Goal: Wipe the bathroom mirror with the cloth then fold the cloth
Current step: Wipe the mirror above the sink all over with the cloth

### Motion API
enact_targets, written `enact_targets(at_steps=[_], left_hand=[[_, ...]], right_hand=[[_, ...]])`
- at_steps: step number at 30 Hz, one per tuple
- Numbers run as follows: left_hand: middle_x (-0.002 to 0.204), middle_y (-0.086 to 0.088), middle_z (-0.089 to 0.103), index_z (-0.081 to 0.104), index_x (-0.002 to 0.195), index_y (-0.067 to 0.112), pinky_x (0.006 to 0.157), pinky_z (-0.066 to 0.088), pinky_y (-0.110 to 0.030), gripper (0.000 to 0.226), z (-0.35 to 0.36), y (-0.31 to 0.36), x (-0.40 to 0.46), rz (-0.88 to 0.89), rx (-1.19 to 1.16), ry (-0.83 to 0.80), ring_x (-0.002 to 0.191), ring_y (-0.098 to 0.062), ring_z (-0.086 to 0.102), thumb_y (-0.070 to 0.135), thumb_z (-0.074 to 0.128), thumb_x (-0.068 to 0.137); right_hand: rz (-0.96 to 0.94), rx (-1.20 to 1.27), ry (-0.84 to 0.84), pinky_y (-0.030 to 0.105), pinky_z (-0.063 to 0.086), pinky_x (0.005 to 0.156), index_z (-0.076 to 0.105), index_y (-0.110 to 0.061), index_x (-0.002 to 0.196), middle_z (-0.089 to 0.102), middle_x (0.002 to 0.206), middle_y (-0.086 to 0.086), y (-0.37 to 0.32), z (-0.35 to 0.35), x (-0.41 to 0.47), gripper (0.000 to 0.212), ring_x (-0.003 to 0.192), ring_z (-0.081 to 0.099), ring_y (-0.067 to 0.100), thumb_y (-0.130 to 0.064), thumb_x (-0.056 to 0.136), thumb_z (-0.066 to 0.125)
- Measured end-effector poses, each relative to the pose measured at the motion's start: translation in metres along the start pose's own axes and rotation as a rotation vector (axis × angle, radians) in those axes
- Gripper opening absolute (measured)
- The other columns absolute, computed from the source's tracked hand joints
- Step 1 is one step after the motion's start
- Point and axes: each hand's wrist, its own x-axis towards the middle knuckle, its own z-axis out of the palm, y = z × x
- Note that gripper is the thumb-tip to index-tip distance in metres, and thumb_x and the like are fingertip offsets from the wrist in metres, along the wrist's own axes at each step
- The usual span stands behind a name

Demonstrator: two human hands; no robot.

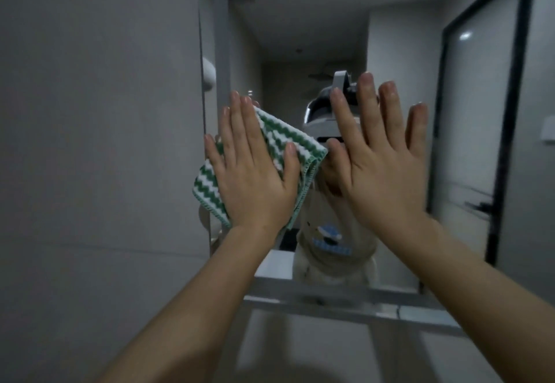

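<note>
Cloth (271, 139): green-and-white zigzag stripes, doubled over, pressed flat against the mirror (300, 37) near its left edge, about mid-height.
Left hand (255, 172): laid flat on the cloth with fingers straight and together, thumb spread toward the cloth's right corner; the cloth is held by palm pressure, not gripped.
Right hand (381, 160): fully open, fingers spread, palm set against the glass just right of the cloth, nothing held.
Mirror surround: grey wall (99, 142) at left, ledge (345, 295) along the bottom edge.
Reflection: dark-framed door (480, 112) at right.
</note>
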Motion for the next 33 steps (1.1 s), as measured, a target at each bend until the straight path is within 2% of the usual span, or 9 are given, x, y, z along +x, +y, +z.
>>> enact_targets(at_steps=[7, 24, 33], left_hand=[[0.156, -0.012, 0.014, 0.015, 0.149, 0.003, 0.117, 0.006, -0.047, 0.070, 0.005, -0.013, -0.058, 0.007, 0.015, -0.010, 0.144, -0.025, 0.011, 0.047, 0.023, 0.095], [0.156, -0.013, 0.015, 0.015, 0.148, 0.003, 0.116, 0.005, -0.046, 0.071, 0.004, -0.031, -0.095, 0.054, 0.015, -0.032, 0.143, -0.024, 0.010, 0.049, 0.020, 0.094], [0.156, -0.008, 0.012, 0.013, 0.148, 0.005, 0.116, 0.004, -0.043, 0.070, 0.006, -0.040, -0.124, -0.014, -0.004, -0.023, 0.144, -0.023, 0.010, 0.048, 0.022, 0.094]], right_hand=[[0.024, -0.008, 0.030, 0.051, 0.014, 0.114, 0.024, -0.024, 0.149, 0.023, 0.155, 0.009, -0.012, 0.007, -0.079, 0.051, 0.142, 0.021, 0.027, -0.042, 0.102, 0.031], [0.039, -0.023, 0.062, 0.050, 0.012, 0.114, 0.024, -0.025, 0.149, 0.024, 0.155, 0.009, -0.014, 0.009, -0.080, 0.050, 0.142, 0.022, 0.029, -0.041, 0.102, 0.030], [0.029, -0.016, 0.091, 0.053, 0.020, 0.112, 0.028, -0.024, 0.148, 0.026, 0.154, 0.009, -0.013, 0.009, -0.081, 0.049, 0.142, 0.024, 0.029, -0.039, 0.102, 0.030]])
